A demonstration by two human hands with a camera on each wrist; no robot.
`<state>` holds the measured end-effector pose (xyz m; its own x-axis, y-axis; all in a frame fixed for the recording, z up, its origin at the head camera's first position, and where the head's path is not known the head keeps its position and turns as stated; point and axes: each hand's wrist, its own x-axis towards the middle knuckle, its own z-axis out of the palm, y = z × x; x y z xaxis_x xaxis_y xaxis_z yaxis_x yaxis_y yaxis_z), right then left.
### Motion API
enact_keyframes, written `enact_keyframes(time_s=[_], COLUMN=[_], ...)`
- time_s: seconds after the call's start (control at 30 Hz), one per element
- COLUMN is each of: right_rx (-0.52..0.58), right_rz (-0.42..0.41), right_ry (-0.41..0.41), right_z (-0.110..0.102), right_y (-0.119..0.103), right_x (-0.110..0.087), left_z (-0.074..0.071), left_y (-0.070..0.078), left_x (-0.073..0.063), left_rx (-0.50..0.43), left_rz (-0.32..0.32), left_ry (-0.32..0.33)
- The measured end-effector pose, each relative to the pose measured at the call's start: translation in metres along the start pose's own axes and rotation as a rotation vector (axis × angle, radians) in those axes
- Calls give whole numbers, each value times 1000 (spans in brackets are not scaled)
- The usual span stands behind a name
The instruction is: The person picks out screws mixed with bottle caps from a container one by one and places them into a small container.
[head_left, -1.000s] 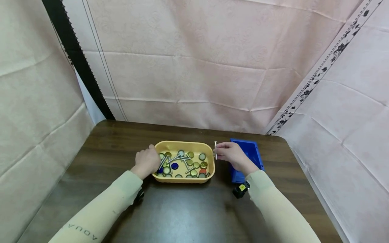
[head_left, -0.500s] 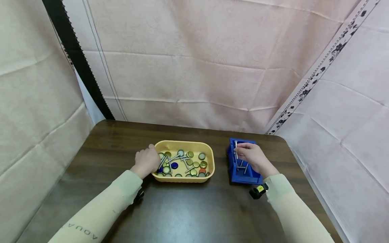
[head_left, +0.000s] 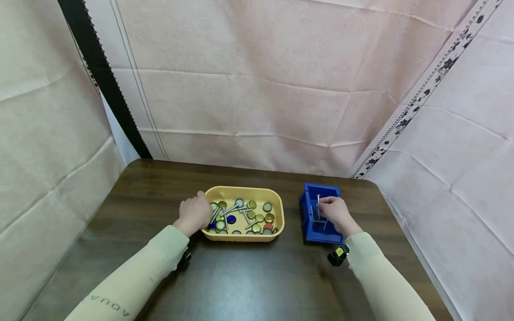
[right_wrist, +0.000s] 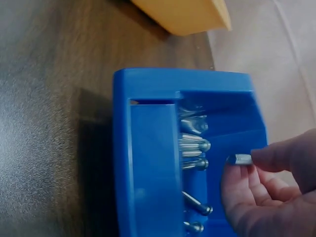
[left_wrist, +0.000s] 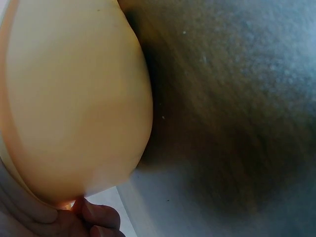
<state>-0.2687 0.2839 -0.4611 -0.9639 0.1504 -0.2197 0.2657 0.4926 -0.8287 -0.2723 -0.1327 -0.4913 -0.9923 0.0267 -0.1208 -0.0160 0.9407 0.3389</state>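
- Right hand [head_left: 336, 214], right of centre in head view: thumb and fingers pinch one silver bolt [head_left: 318, 206] over the blue bin [head_left: 321, 185].
- Loose bolts [right_wrist: 194, 144] in the bin.
- Left hand [head_left: 194, 215], left of centre: fingers curled on left end of yellow tray [head_left: 241, 238], bottle caps [head_left: 231, 219] inside.
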Motion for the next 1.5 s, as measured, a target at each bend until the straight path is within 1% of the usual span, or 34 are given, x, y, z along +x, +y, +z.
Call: enact_keyframes(time_s=[0.13,0.23,0.47,0.6,0.8,1.0,1.1,1.23,1.37,1.5], right_rx=[-129,-193,-191,-190,-188,-209,-198,-144,-69,-16], right_rz=[-5,-10,26,43,40,35,32,8,-9,-30], right_ry=[33,41,35,35,26,38,43,37,24,33], right_z=[5,7,9,8,8,9,9,9,9,8], right_y=[6,8,11,13,14,16,16,13,6,-6], right_x=[1,0,-2,-1,1,1,1,2,0,-3], left_z=[1,1,4,4,2,0,0,0,0,-1], left_y=[2,2,2,3,3,4,3,2,0,-1], left_x=[-1,0,2,2,1,0,1,1,2,2], left_rx=[-4,-9,-2,2,2,-5,-8,-8,-13,-14], left_rz=[5,5,5,2,-2,-14,-13,-11,-1,17], left_ry=[0,4,-10,-7,-12,-19,-20,-20,-18,-7])
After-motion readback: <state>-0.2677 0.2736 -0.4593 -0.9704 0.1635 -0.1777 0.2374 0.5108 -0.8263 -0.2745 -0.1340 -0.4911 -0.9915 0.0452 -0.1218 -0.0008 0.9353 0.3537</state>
